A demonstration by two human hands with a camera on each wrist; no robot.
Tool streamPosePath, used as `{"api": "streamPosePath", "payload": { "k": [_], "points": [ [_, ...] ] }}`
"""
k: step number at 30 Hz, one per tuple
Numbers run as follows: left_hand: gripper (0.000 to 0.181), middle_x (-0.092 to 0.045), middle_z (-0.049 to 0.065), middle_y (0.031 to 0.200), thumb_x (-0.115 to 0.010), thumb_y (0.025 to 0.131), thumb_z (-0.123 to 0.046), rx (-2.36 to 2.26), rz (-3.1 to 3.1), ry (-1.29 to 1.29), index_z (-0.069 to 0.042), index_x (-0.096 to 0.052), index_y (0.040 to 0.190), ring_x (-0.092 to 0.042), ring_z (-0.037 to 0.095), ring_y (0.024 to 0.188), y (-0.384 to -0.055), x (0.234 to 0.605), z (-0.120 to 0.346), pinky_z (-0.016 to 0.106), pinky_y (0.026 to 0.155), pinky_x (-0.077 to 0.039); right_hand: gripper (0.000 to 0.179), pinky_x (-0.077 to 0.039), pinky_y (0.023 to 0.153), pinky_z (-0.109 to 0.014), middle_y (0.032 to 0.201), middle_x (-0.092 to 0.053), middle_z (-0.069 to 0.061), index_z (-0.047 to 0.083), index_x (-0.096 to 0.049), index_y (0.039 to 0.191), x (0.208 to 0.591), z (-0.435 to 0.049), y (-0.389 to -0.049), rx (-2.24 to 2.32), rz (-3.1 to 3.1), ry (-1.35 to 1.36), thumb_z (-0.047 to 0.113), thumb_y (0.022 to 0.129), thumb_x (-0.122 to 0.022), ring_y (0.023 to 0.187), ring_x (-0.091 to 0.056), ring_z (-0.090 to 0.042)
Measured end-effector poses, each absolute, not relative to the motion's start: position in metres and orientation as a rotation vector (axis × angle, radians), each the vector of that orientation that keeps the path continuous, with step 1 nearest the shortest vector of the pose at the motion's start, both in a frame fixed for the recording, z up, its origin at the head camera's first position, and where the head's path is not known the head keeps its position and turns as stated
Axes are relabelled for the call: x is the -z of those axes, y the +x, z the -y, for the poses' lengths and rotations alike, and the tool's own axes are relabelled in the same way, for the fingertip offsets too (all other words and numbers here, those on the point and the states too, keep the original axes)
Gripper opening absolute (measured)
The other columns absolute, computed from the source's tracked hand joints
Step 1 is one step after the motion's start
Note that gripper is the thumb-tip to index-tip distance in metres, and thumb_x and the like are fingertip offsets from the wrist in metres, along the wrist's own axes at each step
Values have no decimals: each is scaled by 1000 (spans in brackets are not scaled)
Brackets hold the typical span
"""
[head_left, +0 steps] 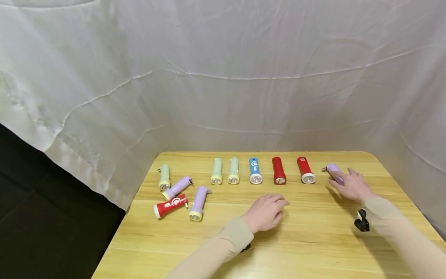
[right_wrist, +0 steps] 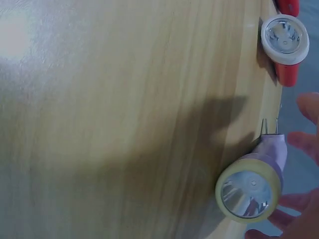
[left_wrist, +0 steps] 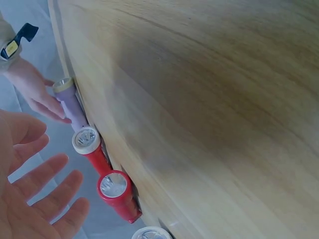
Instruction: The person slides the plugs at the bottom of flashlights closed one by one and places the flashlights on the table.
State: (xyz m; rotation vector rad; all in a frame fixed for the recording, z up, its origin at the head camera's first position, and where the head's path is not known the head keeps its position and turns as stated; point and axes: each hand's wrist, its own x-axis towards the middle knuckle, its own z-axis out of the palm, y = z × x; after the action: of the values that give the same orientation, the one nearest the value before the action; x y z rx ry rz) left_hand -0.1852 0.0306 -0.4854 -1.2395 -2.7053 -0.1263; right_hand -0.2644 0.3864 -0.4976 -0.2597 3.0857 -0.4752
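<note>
Clock laid on the tabletop, person at six; left hand (head_left: 266,213) over mid-dial, fingers loosely spread, holding nothing; bare wood of the table (head_left: 313,240) lay from three round to six, the widest room for moving, sleeves alone crossing it.

At nine to ten, a tight group: white-headed red torch (head_left: 170,206), upper purple torch (head_left: 179,186) slanting above it, lower purple torch (head_left: 199,199) toward the dial's middle, outer green torch (head_left: 165,174) farthest; could not tell which touched; scant finger room.

At two, right hand (head_left: 353,186) about the end purple torch (head_left: 333,169), fingers parted, no closed grip; firm contact could not be told; prongs pointed toward ten, near the end red torch (head_left: 304,166).

Step in hand, as I judged it: placing or taking that end torch, which of the two unclear; next move seemed to call for closing round the barrel or lifting straight off, prongs kept clear of the neighbour.

Beyond, eleven to one, two green torches (head_left: 216,168), blue torch (head_left: 254,166), plain red torch (head_left: 278,166), lenses toward six, gaps between; far edge close behind, then curtain (head_left: 244,104).
</note>
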Motion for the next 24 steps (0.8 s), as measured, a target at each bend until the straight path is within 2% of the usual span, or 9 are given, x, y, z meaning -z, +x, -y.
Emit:
{"api": "streamPosePath", "payload": {
  "k": [4, 7, 12, 17, 24],
  "points": [
    [34, -63, -3, 138, -56, 102, -23, 128, 2712, -1236, -20, -62, 136, -59, 12, 130, -185, 486, -30, 26, 114, -45, 62, -31, 98, -80, 134, -46, -50, -4, -49, 142, 505, -386, -267, 457, -3092, -328, 44, 103, -49, 126, -32, -72],
    [34, -63, -3, 138, -56, 102, -23, 124, 2713, -1235, -20, -62, 136, -59, 12, 130, -184, 486, -30, 26, 114, -45, 53, -33, 97, -71, 124, -60, -41, -2, -55, 136, 509, -385, -267, 458, -3101, -386, 39, 103, -51, 124, -40, -66],
    [34, -63, -3, 138, -56, 102, -24, 122, 2707, -1235, -20, -62, 135, -60, 11, 128, -184, 486, -30, 25, 113, -46, 49, -35, 90, -64, 122, -62, -39, -5, -58, 131, 515, -386, -266, 458, -3104, -384, 36, 104, -50, 115, -47, -62],
    [34, -63, -3, 138, -55, 103, -25, 124, 2721, -1220, -21, -61, 136, -60, 12, 128, -184, 486, -28, 26, 113, -47, 51, -34, 92, -65, 123, -62, -39, -7, -57, 132, 518, -386, -266, 474, -3112, -371, 35, 104, -50, 113, -48, -60],
    [34, -62, -3, 139, -55, 103, -25, 128, 2740, -1209, -21, -61, 137, -60, 13, 128, -183, 487, -25, 26, 113, -46, 33, -45, 85, -66, 105, -71, -31, -1, -69, 112, 522, -384, -261, 502, -3202, -383, 27, 99, -60, 101, -55, -54]
  ]
}}
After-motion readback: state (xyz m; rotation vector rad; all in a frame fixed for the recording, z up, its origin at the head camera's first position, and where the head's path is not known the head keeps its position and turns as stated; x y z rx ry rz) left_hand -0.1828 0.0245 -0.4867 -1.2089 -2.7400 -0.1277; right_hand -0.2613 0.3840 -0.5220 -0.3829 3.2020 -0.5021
